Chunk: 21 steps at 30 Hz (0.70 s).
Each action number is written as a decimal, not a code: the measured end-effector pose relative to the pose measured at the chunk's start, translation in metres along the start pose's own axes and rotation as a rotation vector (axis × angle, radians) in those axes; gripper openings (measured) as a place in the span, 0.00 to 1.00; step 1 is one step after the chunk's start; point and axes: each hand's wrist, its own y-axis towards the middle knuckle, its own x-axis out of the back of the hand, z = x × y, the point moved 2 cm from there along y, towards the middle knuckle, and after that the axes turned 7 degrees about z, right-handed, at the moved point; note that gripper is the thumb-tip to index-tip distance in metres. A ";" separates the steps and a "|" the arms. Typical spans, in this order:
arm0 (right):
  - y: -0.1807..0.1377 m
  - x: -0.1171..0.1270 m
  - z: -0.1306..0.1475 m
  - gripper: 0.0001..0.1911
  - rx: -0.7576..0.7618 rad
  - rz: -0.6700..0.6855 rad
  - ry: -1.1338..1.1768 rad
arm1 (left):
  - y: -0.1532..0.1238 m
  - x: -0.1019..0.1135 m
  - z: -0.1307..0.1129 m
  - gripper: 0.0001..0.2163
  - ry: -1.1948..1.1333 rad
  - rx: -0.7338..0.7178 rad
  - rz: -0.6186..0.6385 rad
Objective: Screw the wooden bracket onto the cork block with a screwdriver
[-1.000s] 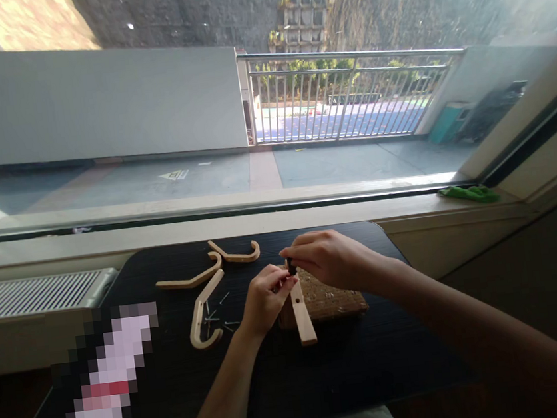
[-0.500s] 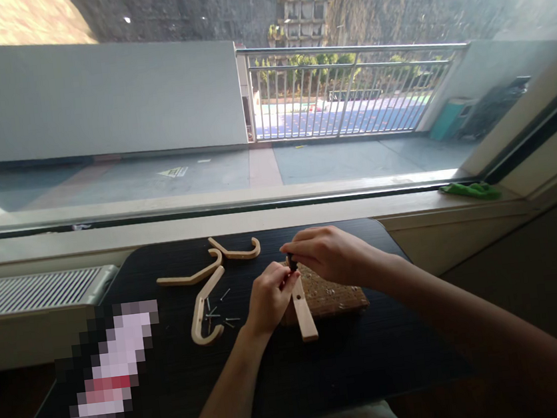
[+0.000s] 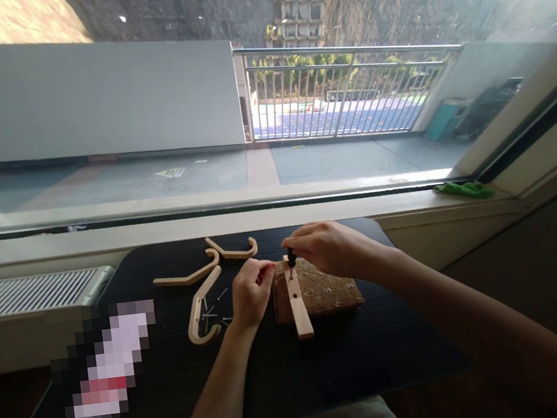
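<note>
A pale wooden strip (image 3: 300,307) lies across a brown wooden block (image 3: 325,291) on the black table (image 3: 287,376). My right hand (image 3: 328,249) pinches a small dark tool (image 3: 291,258) that stands upright on the strip's far end. My left hand (image 3: 249,294) is just left of the block, fingers curled and pinched together; what they hold, if anything, is too small to make out. Several small nails (image 3: 216,313) lie left of that hand.
Three curved wooden hook pieces (image 3: 201,305) (image 3: 188,276) (image 3: 236,251) lie on the table's left half. A blurred white and red object (image 3: 108,366) lies front left. A radiator grille (image 3: 31,293) sits left; a green cloth (image 3: 465,189) rests on the window sill.
My left hand has drawn back to the left, away from the tool and strip. My right hand stays on the tool, now upright on the strip.
</note>
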 end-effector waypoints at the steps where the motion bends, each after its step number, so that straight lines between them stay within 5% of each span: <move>1: -0.001 0.000 0.000 0.12 0.004 -0.001 0.003 | 0.001 0.001 0.003 0.07 -0.006 0.031 -0.004; 15: -0.003 0.001 0.001 0.11 -0.004 0.010 -0.005 | 0.001 -0.011 0.022 0.12 -0.058 0.178 0.165; 21: -0.002 0.003 0.003 0.12 -0.026 0.062 -0.031 | 0.002 -0.017 0.022 0.14 -0.050 0.129 0.122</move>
